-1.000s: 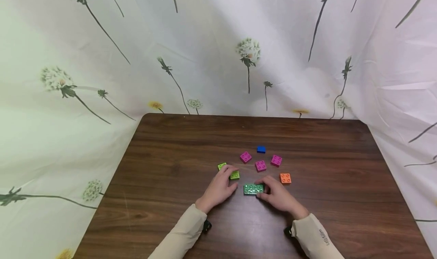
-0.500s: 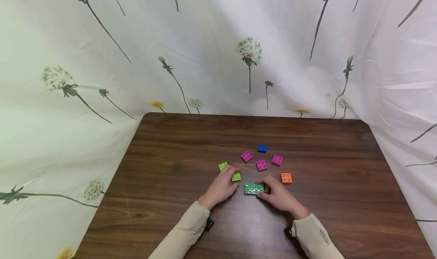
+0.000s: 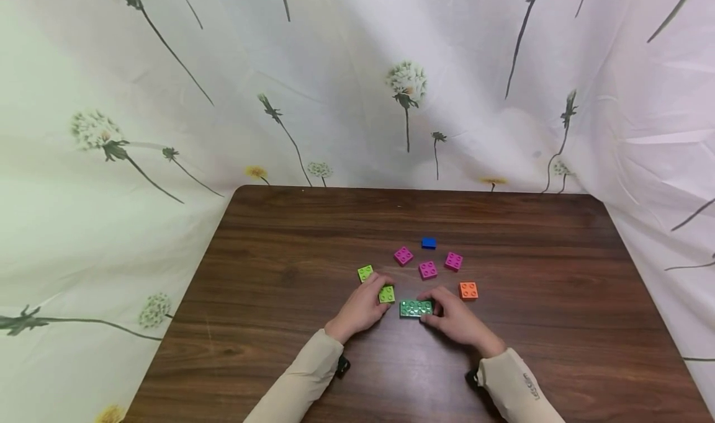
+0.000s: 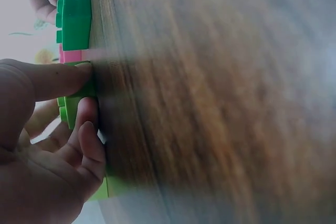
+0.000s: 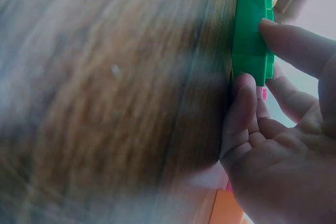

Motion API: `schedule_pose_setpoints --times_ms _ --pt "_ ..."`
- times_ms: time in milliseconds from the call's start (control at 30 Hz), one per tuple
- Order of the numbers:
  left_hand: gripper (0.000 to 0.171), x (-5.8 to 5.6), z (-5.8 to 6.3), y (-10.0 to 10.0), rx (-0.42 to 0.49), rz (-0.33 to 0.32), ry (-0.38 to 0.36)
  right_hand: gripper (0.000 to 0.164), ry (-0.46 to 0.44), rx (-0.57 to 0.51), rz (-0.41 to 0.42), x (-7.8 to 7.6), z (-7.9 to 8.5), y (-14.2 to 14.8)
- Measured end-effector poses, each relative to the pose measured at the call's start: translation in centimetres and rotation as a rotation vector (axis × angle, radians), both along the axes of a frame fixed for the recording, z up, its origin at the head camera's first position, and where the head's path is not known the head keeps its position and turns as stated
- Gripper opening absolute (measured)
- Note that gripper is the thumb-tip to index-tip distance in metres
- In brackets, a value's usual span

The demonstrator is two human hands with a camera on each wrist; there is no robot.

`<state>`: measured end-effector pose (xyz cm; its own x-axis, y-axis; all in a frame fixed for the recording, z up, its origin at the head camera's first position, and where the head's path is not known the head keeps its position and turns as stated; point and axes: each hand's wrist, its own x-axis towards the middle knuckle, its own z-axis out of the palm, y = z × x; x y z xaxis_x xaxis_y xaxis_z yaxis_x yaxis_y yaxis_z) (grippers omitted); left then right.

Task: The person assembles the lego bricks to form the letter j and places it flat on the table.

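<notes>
Between thumb and fingers, my left hand (image 3: 360, 308) pinches a square lime-green toy brick (image 3: 386, 295), its studs facing up. The left wrist view has the thumb on one side of this lime brick (image 4: 75, 104) and fingers on the other. Just to the right, a longer dark-green brick (image 3: 410, 310) lies flat on the table, gripped at its right end by my right hand (image 3: 458, 320). In the right wrist view the thumb presses the side of the green brick (image 5: 249, 35). A small gap separates the two held bricks.
A second lime brick (image 3: 365, 273) lies just beyond my left hand. Further back are several magenta bricks (image 3: 427, 270) and a small blue brick (image 3: 428, 243). An orange brick (image 3: 468, 291) sits right of my right hand. A flowered cloth (image 3: 335, 100) hangs behind the brown table (image 3: 268, 324).
My left hand has drawn the lime brick slightly towards me and turned it a little straighter, away from the second lime brick. My right hand and the green brick stay put.
</notes>
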<state>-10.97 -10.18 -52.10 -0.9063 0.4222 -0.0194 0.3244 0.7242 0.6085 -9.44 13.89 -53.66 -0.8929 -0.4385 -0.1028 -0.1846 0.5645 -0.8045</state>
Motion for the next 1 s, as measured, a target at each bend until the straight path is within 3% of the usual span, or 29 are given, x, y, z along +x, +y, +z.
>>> schedule_pose_setpoints --times_ms 533,767,1000 --pt "0.038 0.0 0.7 0.1 0.032 -0.011 -0.102 0.03 0.014 -0.009 -0.007 -0.1 -0.3 0.0" --pt "0.038 0.4 1.5 0.4 0.038 -0.076 -0.11 0.03 0.02 -0.007 -0.018 0.0 -0.2 -0.1" --pt "0.04 0.6 1.6 0.7 0.028 -0.137 -0.104 0.03 0.003 -0.004 -0.028 -0.1 -0.2 -0.1"
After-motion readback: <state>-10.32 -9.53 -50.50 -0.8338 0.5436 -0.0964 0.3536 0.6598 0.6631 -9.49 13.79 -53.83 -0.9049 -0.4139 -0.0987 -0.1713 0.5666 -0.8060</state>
